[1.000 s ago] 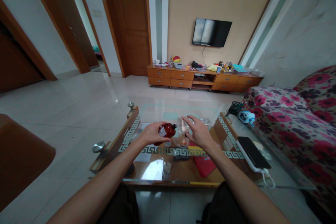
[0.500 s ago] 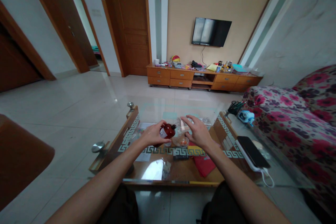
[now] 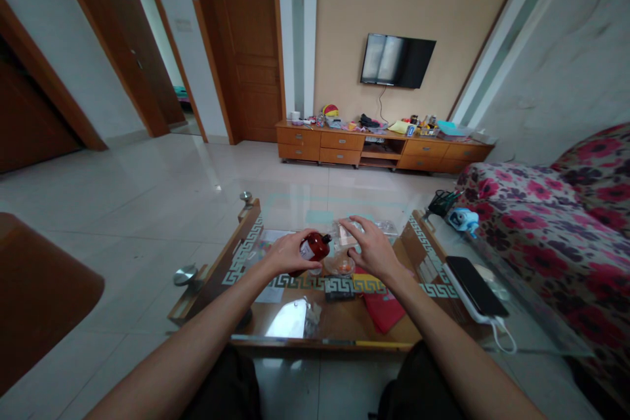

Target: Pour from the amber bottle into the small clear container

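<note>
My left hand [image 3: 288, 253] is wrapped round a dark red-brown bottle [image 3: 317, 246] with a pale label and a narrow black top. The bottle is tilted, its top pointing right towards my other hand. Across a small gap, my right hand [image 3: 367, 246] has its index finger stretched out and its thumb curled in. A small dark thing [image 3: 351, 252] shows at the thumb tip; its kind is too small to make out. Below and between the hands stands a clear round bowl [image 3: 339, 266] with something orange in it. A clear, pinkish object [image 3: 345, 234] shows behind the right fingers.
The glass table [image 3: 339, 342] has a key-pattern border and a wooden shelf, with a red pouch [image 3: 384, 310] seen through it. A phone [image 3: 475, 283] with a white cable lies at right. Beyond are a flowered sofa [image 3: 531, 216] and a low cabinet [image 3: 339, 144].
The view has shifted very slightly. Both hands and the bottle keep nearly the same places.
</note>
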`<state>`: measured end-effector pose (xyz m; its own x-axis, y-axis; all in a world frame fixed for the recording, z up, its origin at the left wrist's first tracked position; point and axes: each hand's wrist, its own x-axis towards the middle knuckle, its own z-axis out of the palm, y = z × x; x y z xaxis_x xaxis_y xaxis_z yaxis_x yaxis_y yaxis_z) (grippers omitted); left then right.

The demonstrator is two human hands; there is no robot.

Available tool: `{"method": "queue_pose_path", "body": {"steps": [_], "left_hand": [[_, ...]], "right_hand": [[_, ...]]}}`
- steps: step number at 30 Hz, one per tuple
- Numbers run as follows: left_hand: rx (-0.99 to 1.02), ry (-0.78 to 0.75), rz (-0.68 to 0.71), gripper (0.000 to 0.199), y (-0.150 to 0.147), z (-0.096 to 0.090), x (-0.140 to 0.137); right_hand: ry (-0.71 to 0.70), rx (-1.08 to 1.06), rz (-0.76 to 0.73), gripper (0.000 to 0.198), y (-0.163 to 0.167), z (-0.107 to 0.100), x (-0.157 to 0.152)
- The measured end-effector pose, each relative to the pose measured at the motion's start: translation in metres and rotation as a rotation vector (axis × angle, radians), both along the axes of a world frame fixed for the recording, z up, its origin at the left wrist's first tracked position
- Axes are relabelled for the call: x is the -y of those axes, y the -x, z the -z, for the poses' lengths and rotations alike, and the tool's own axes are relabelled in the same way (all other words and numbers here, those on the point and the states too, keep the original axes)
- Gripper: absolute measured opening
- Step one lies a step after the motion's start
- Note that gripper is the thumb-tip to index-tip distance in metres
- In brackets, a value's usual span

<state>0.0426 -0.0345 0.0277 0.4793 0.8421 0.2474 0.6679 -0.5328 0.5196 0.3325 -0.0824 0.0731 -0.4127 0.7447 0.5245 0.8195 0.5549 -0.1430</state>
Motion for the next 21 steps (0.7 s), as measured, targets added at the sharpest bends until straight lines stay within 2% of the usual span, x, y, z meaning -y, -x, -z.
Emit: {"method": "queue_pose_path", "body": {"steps": [13, 21], "left_hand": [[-0.017, 0.012, 0.005, 0.088, -0.0008, -0.0051, 0.0043], [-0.02, 0.007, -0.005, 0.096, -0.0006, -0.0028, 0.0043]], "right_hand": [[-0.01, -0.021, -0.03, 0.084, 0.0053, -0.0038, 0.0035], [-0.021, -0.024, -0.04, 0.086, 0.0059, -0.0033, 0.002]]}}
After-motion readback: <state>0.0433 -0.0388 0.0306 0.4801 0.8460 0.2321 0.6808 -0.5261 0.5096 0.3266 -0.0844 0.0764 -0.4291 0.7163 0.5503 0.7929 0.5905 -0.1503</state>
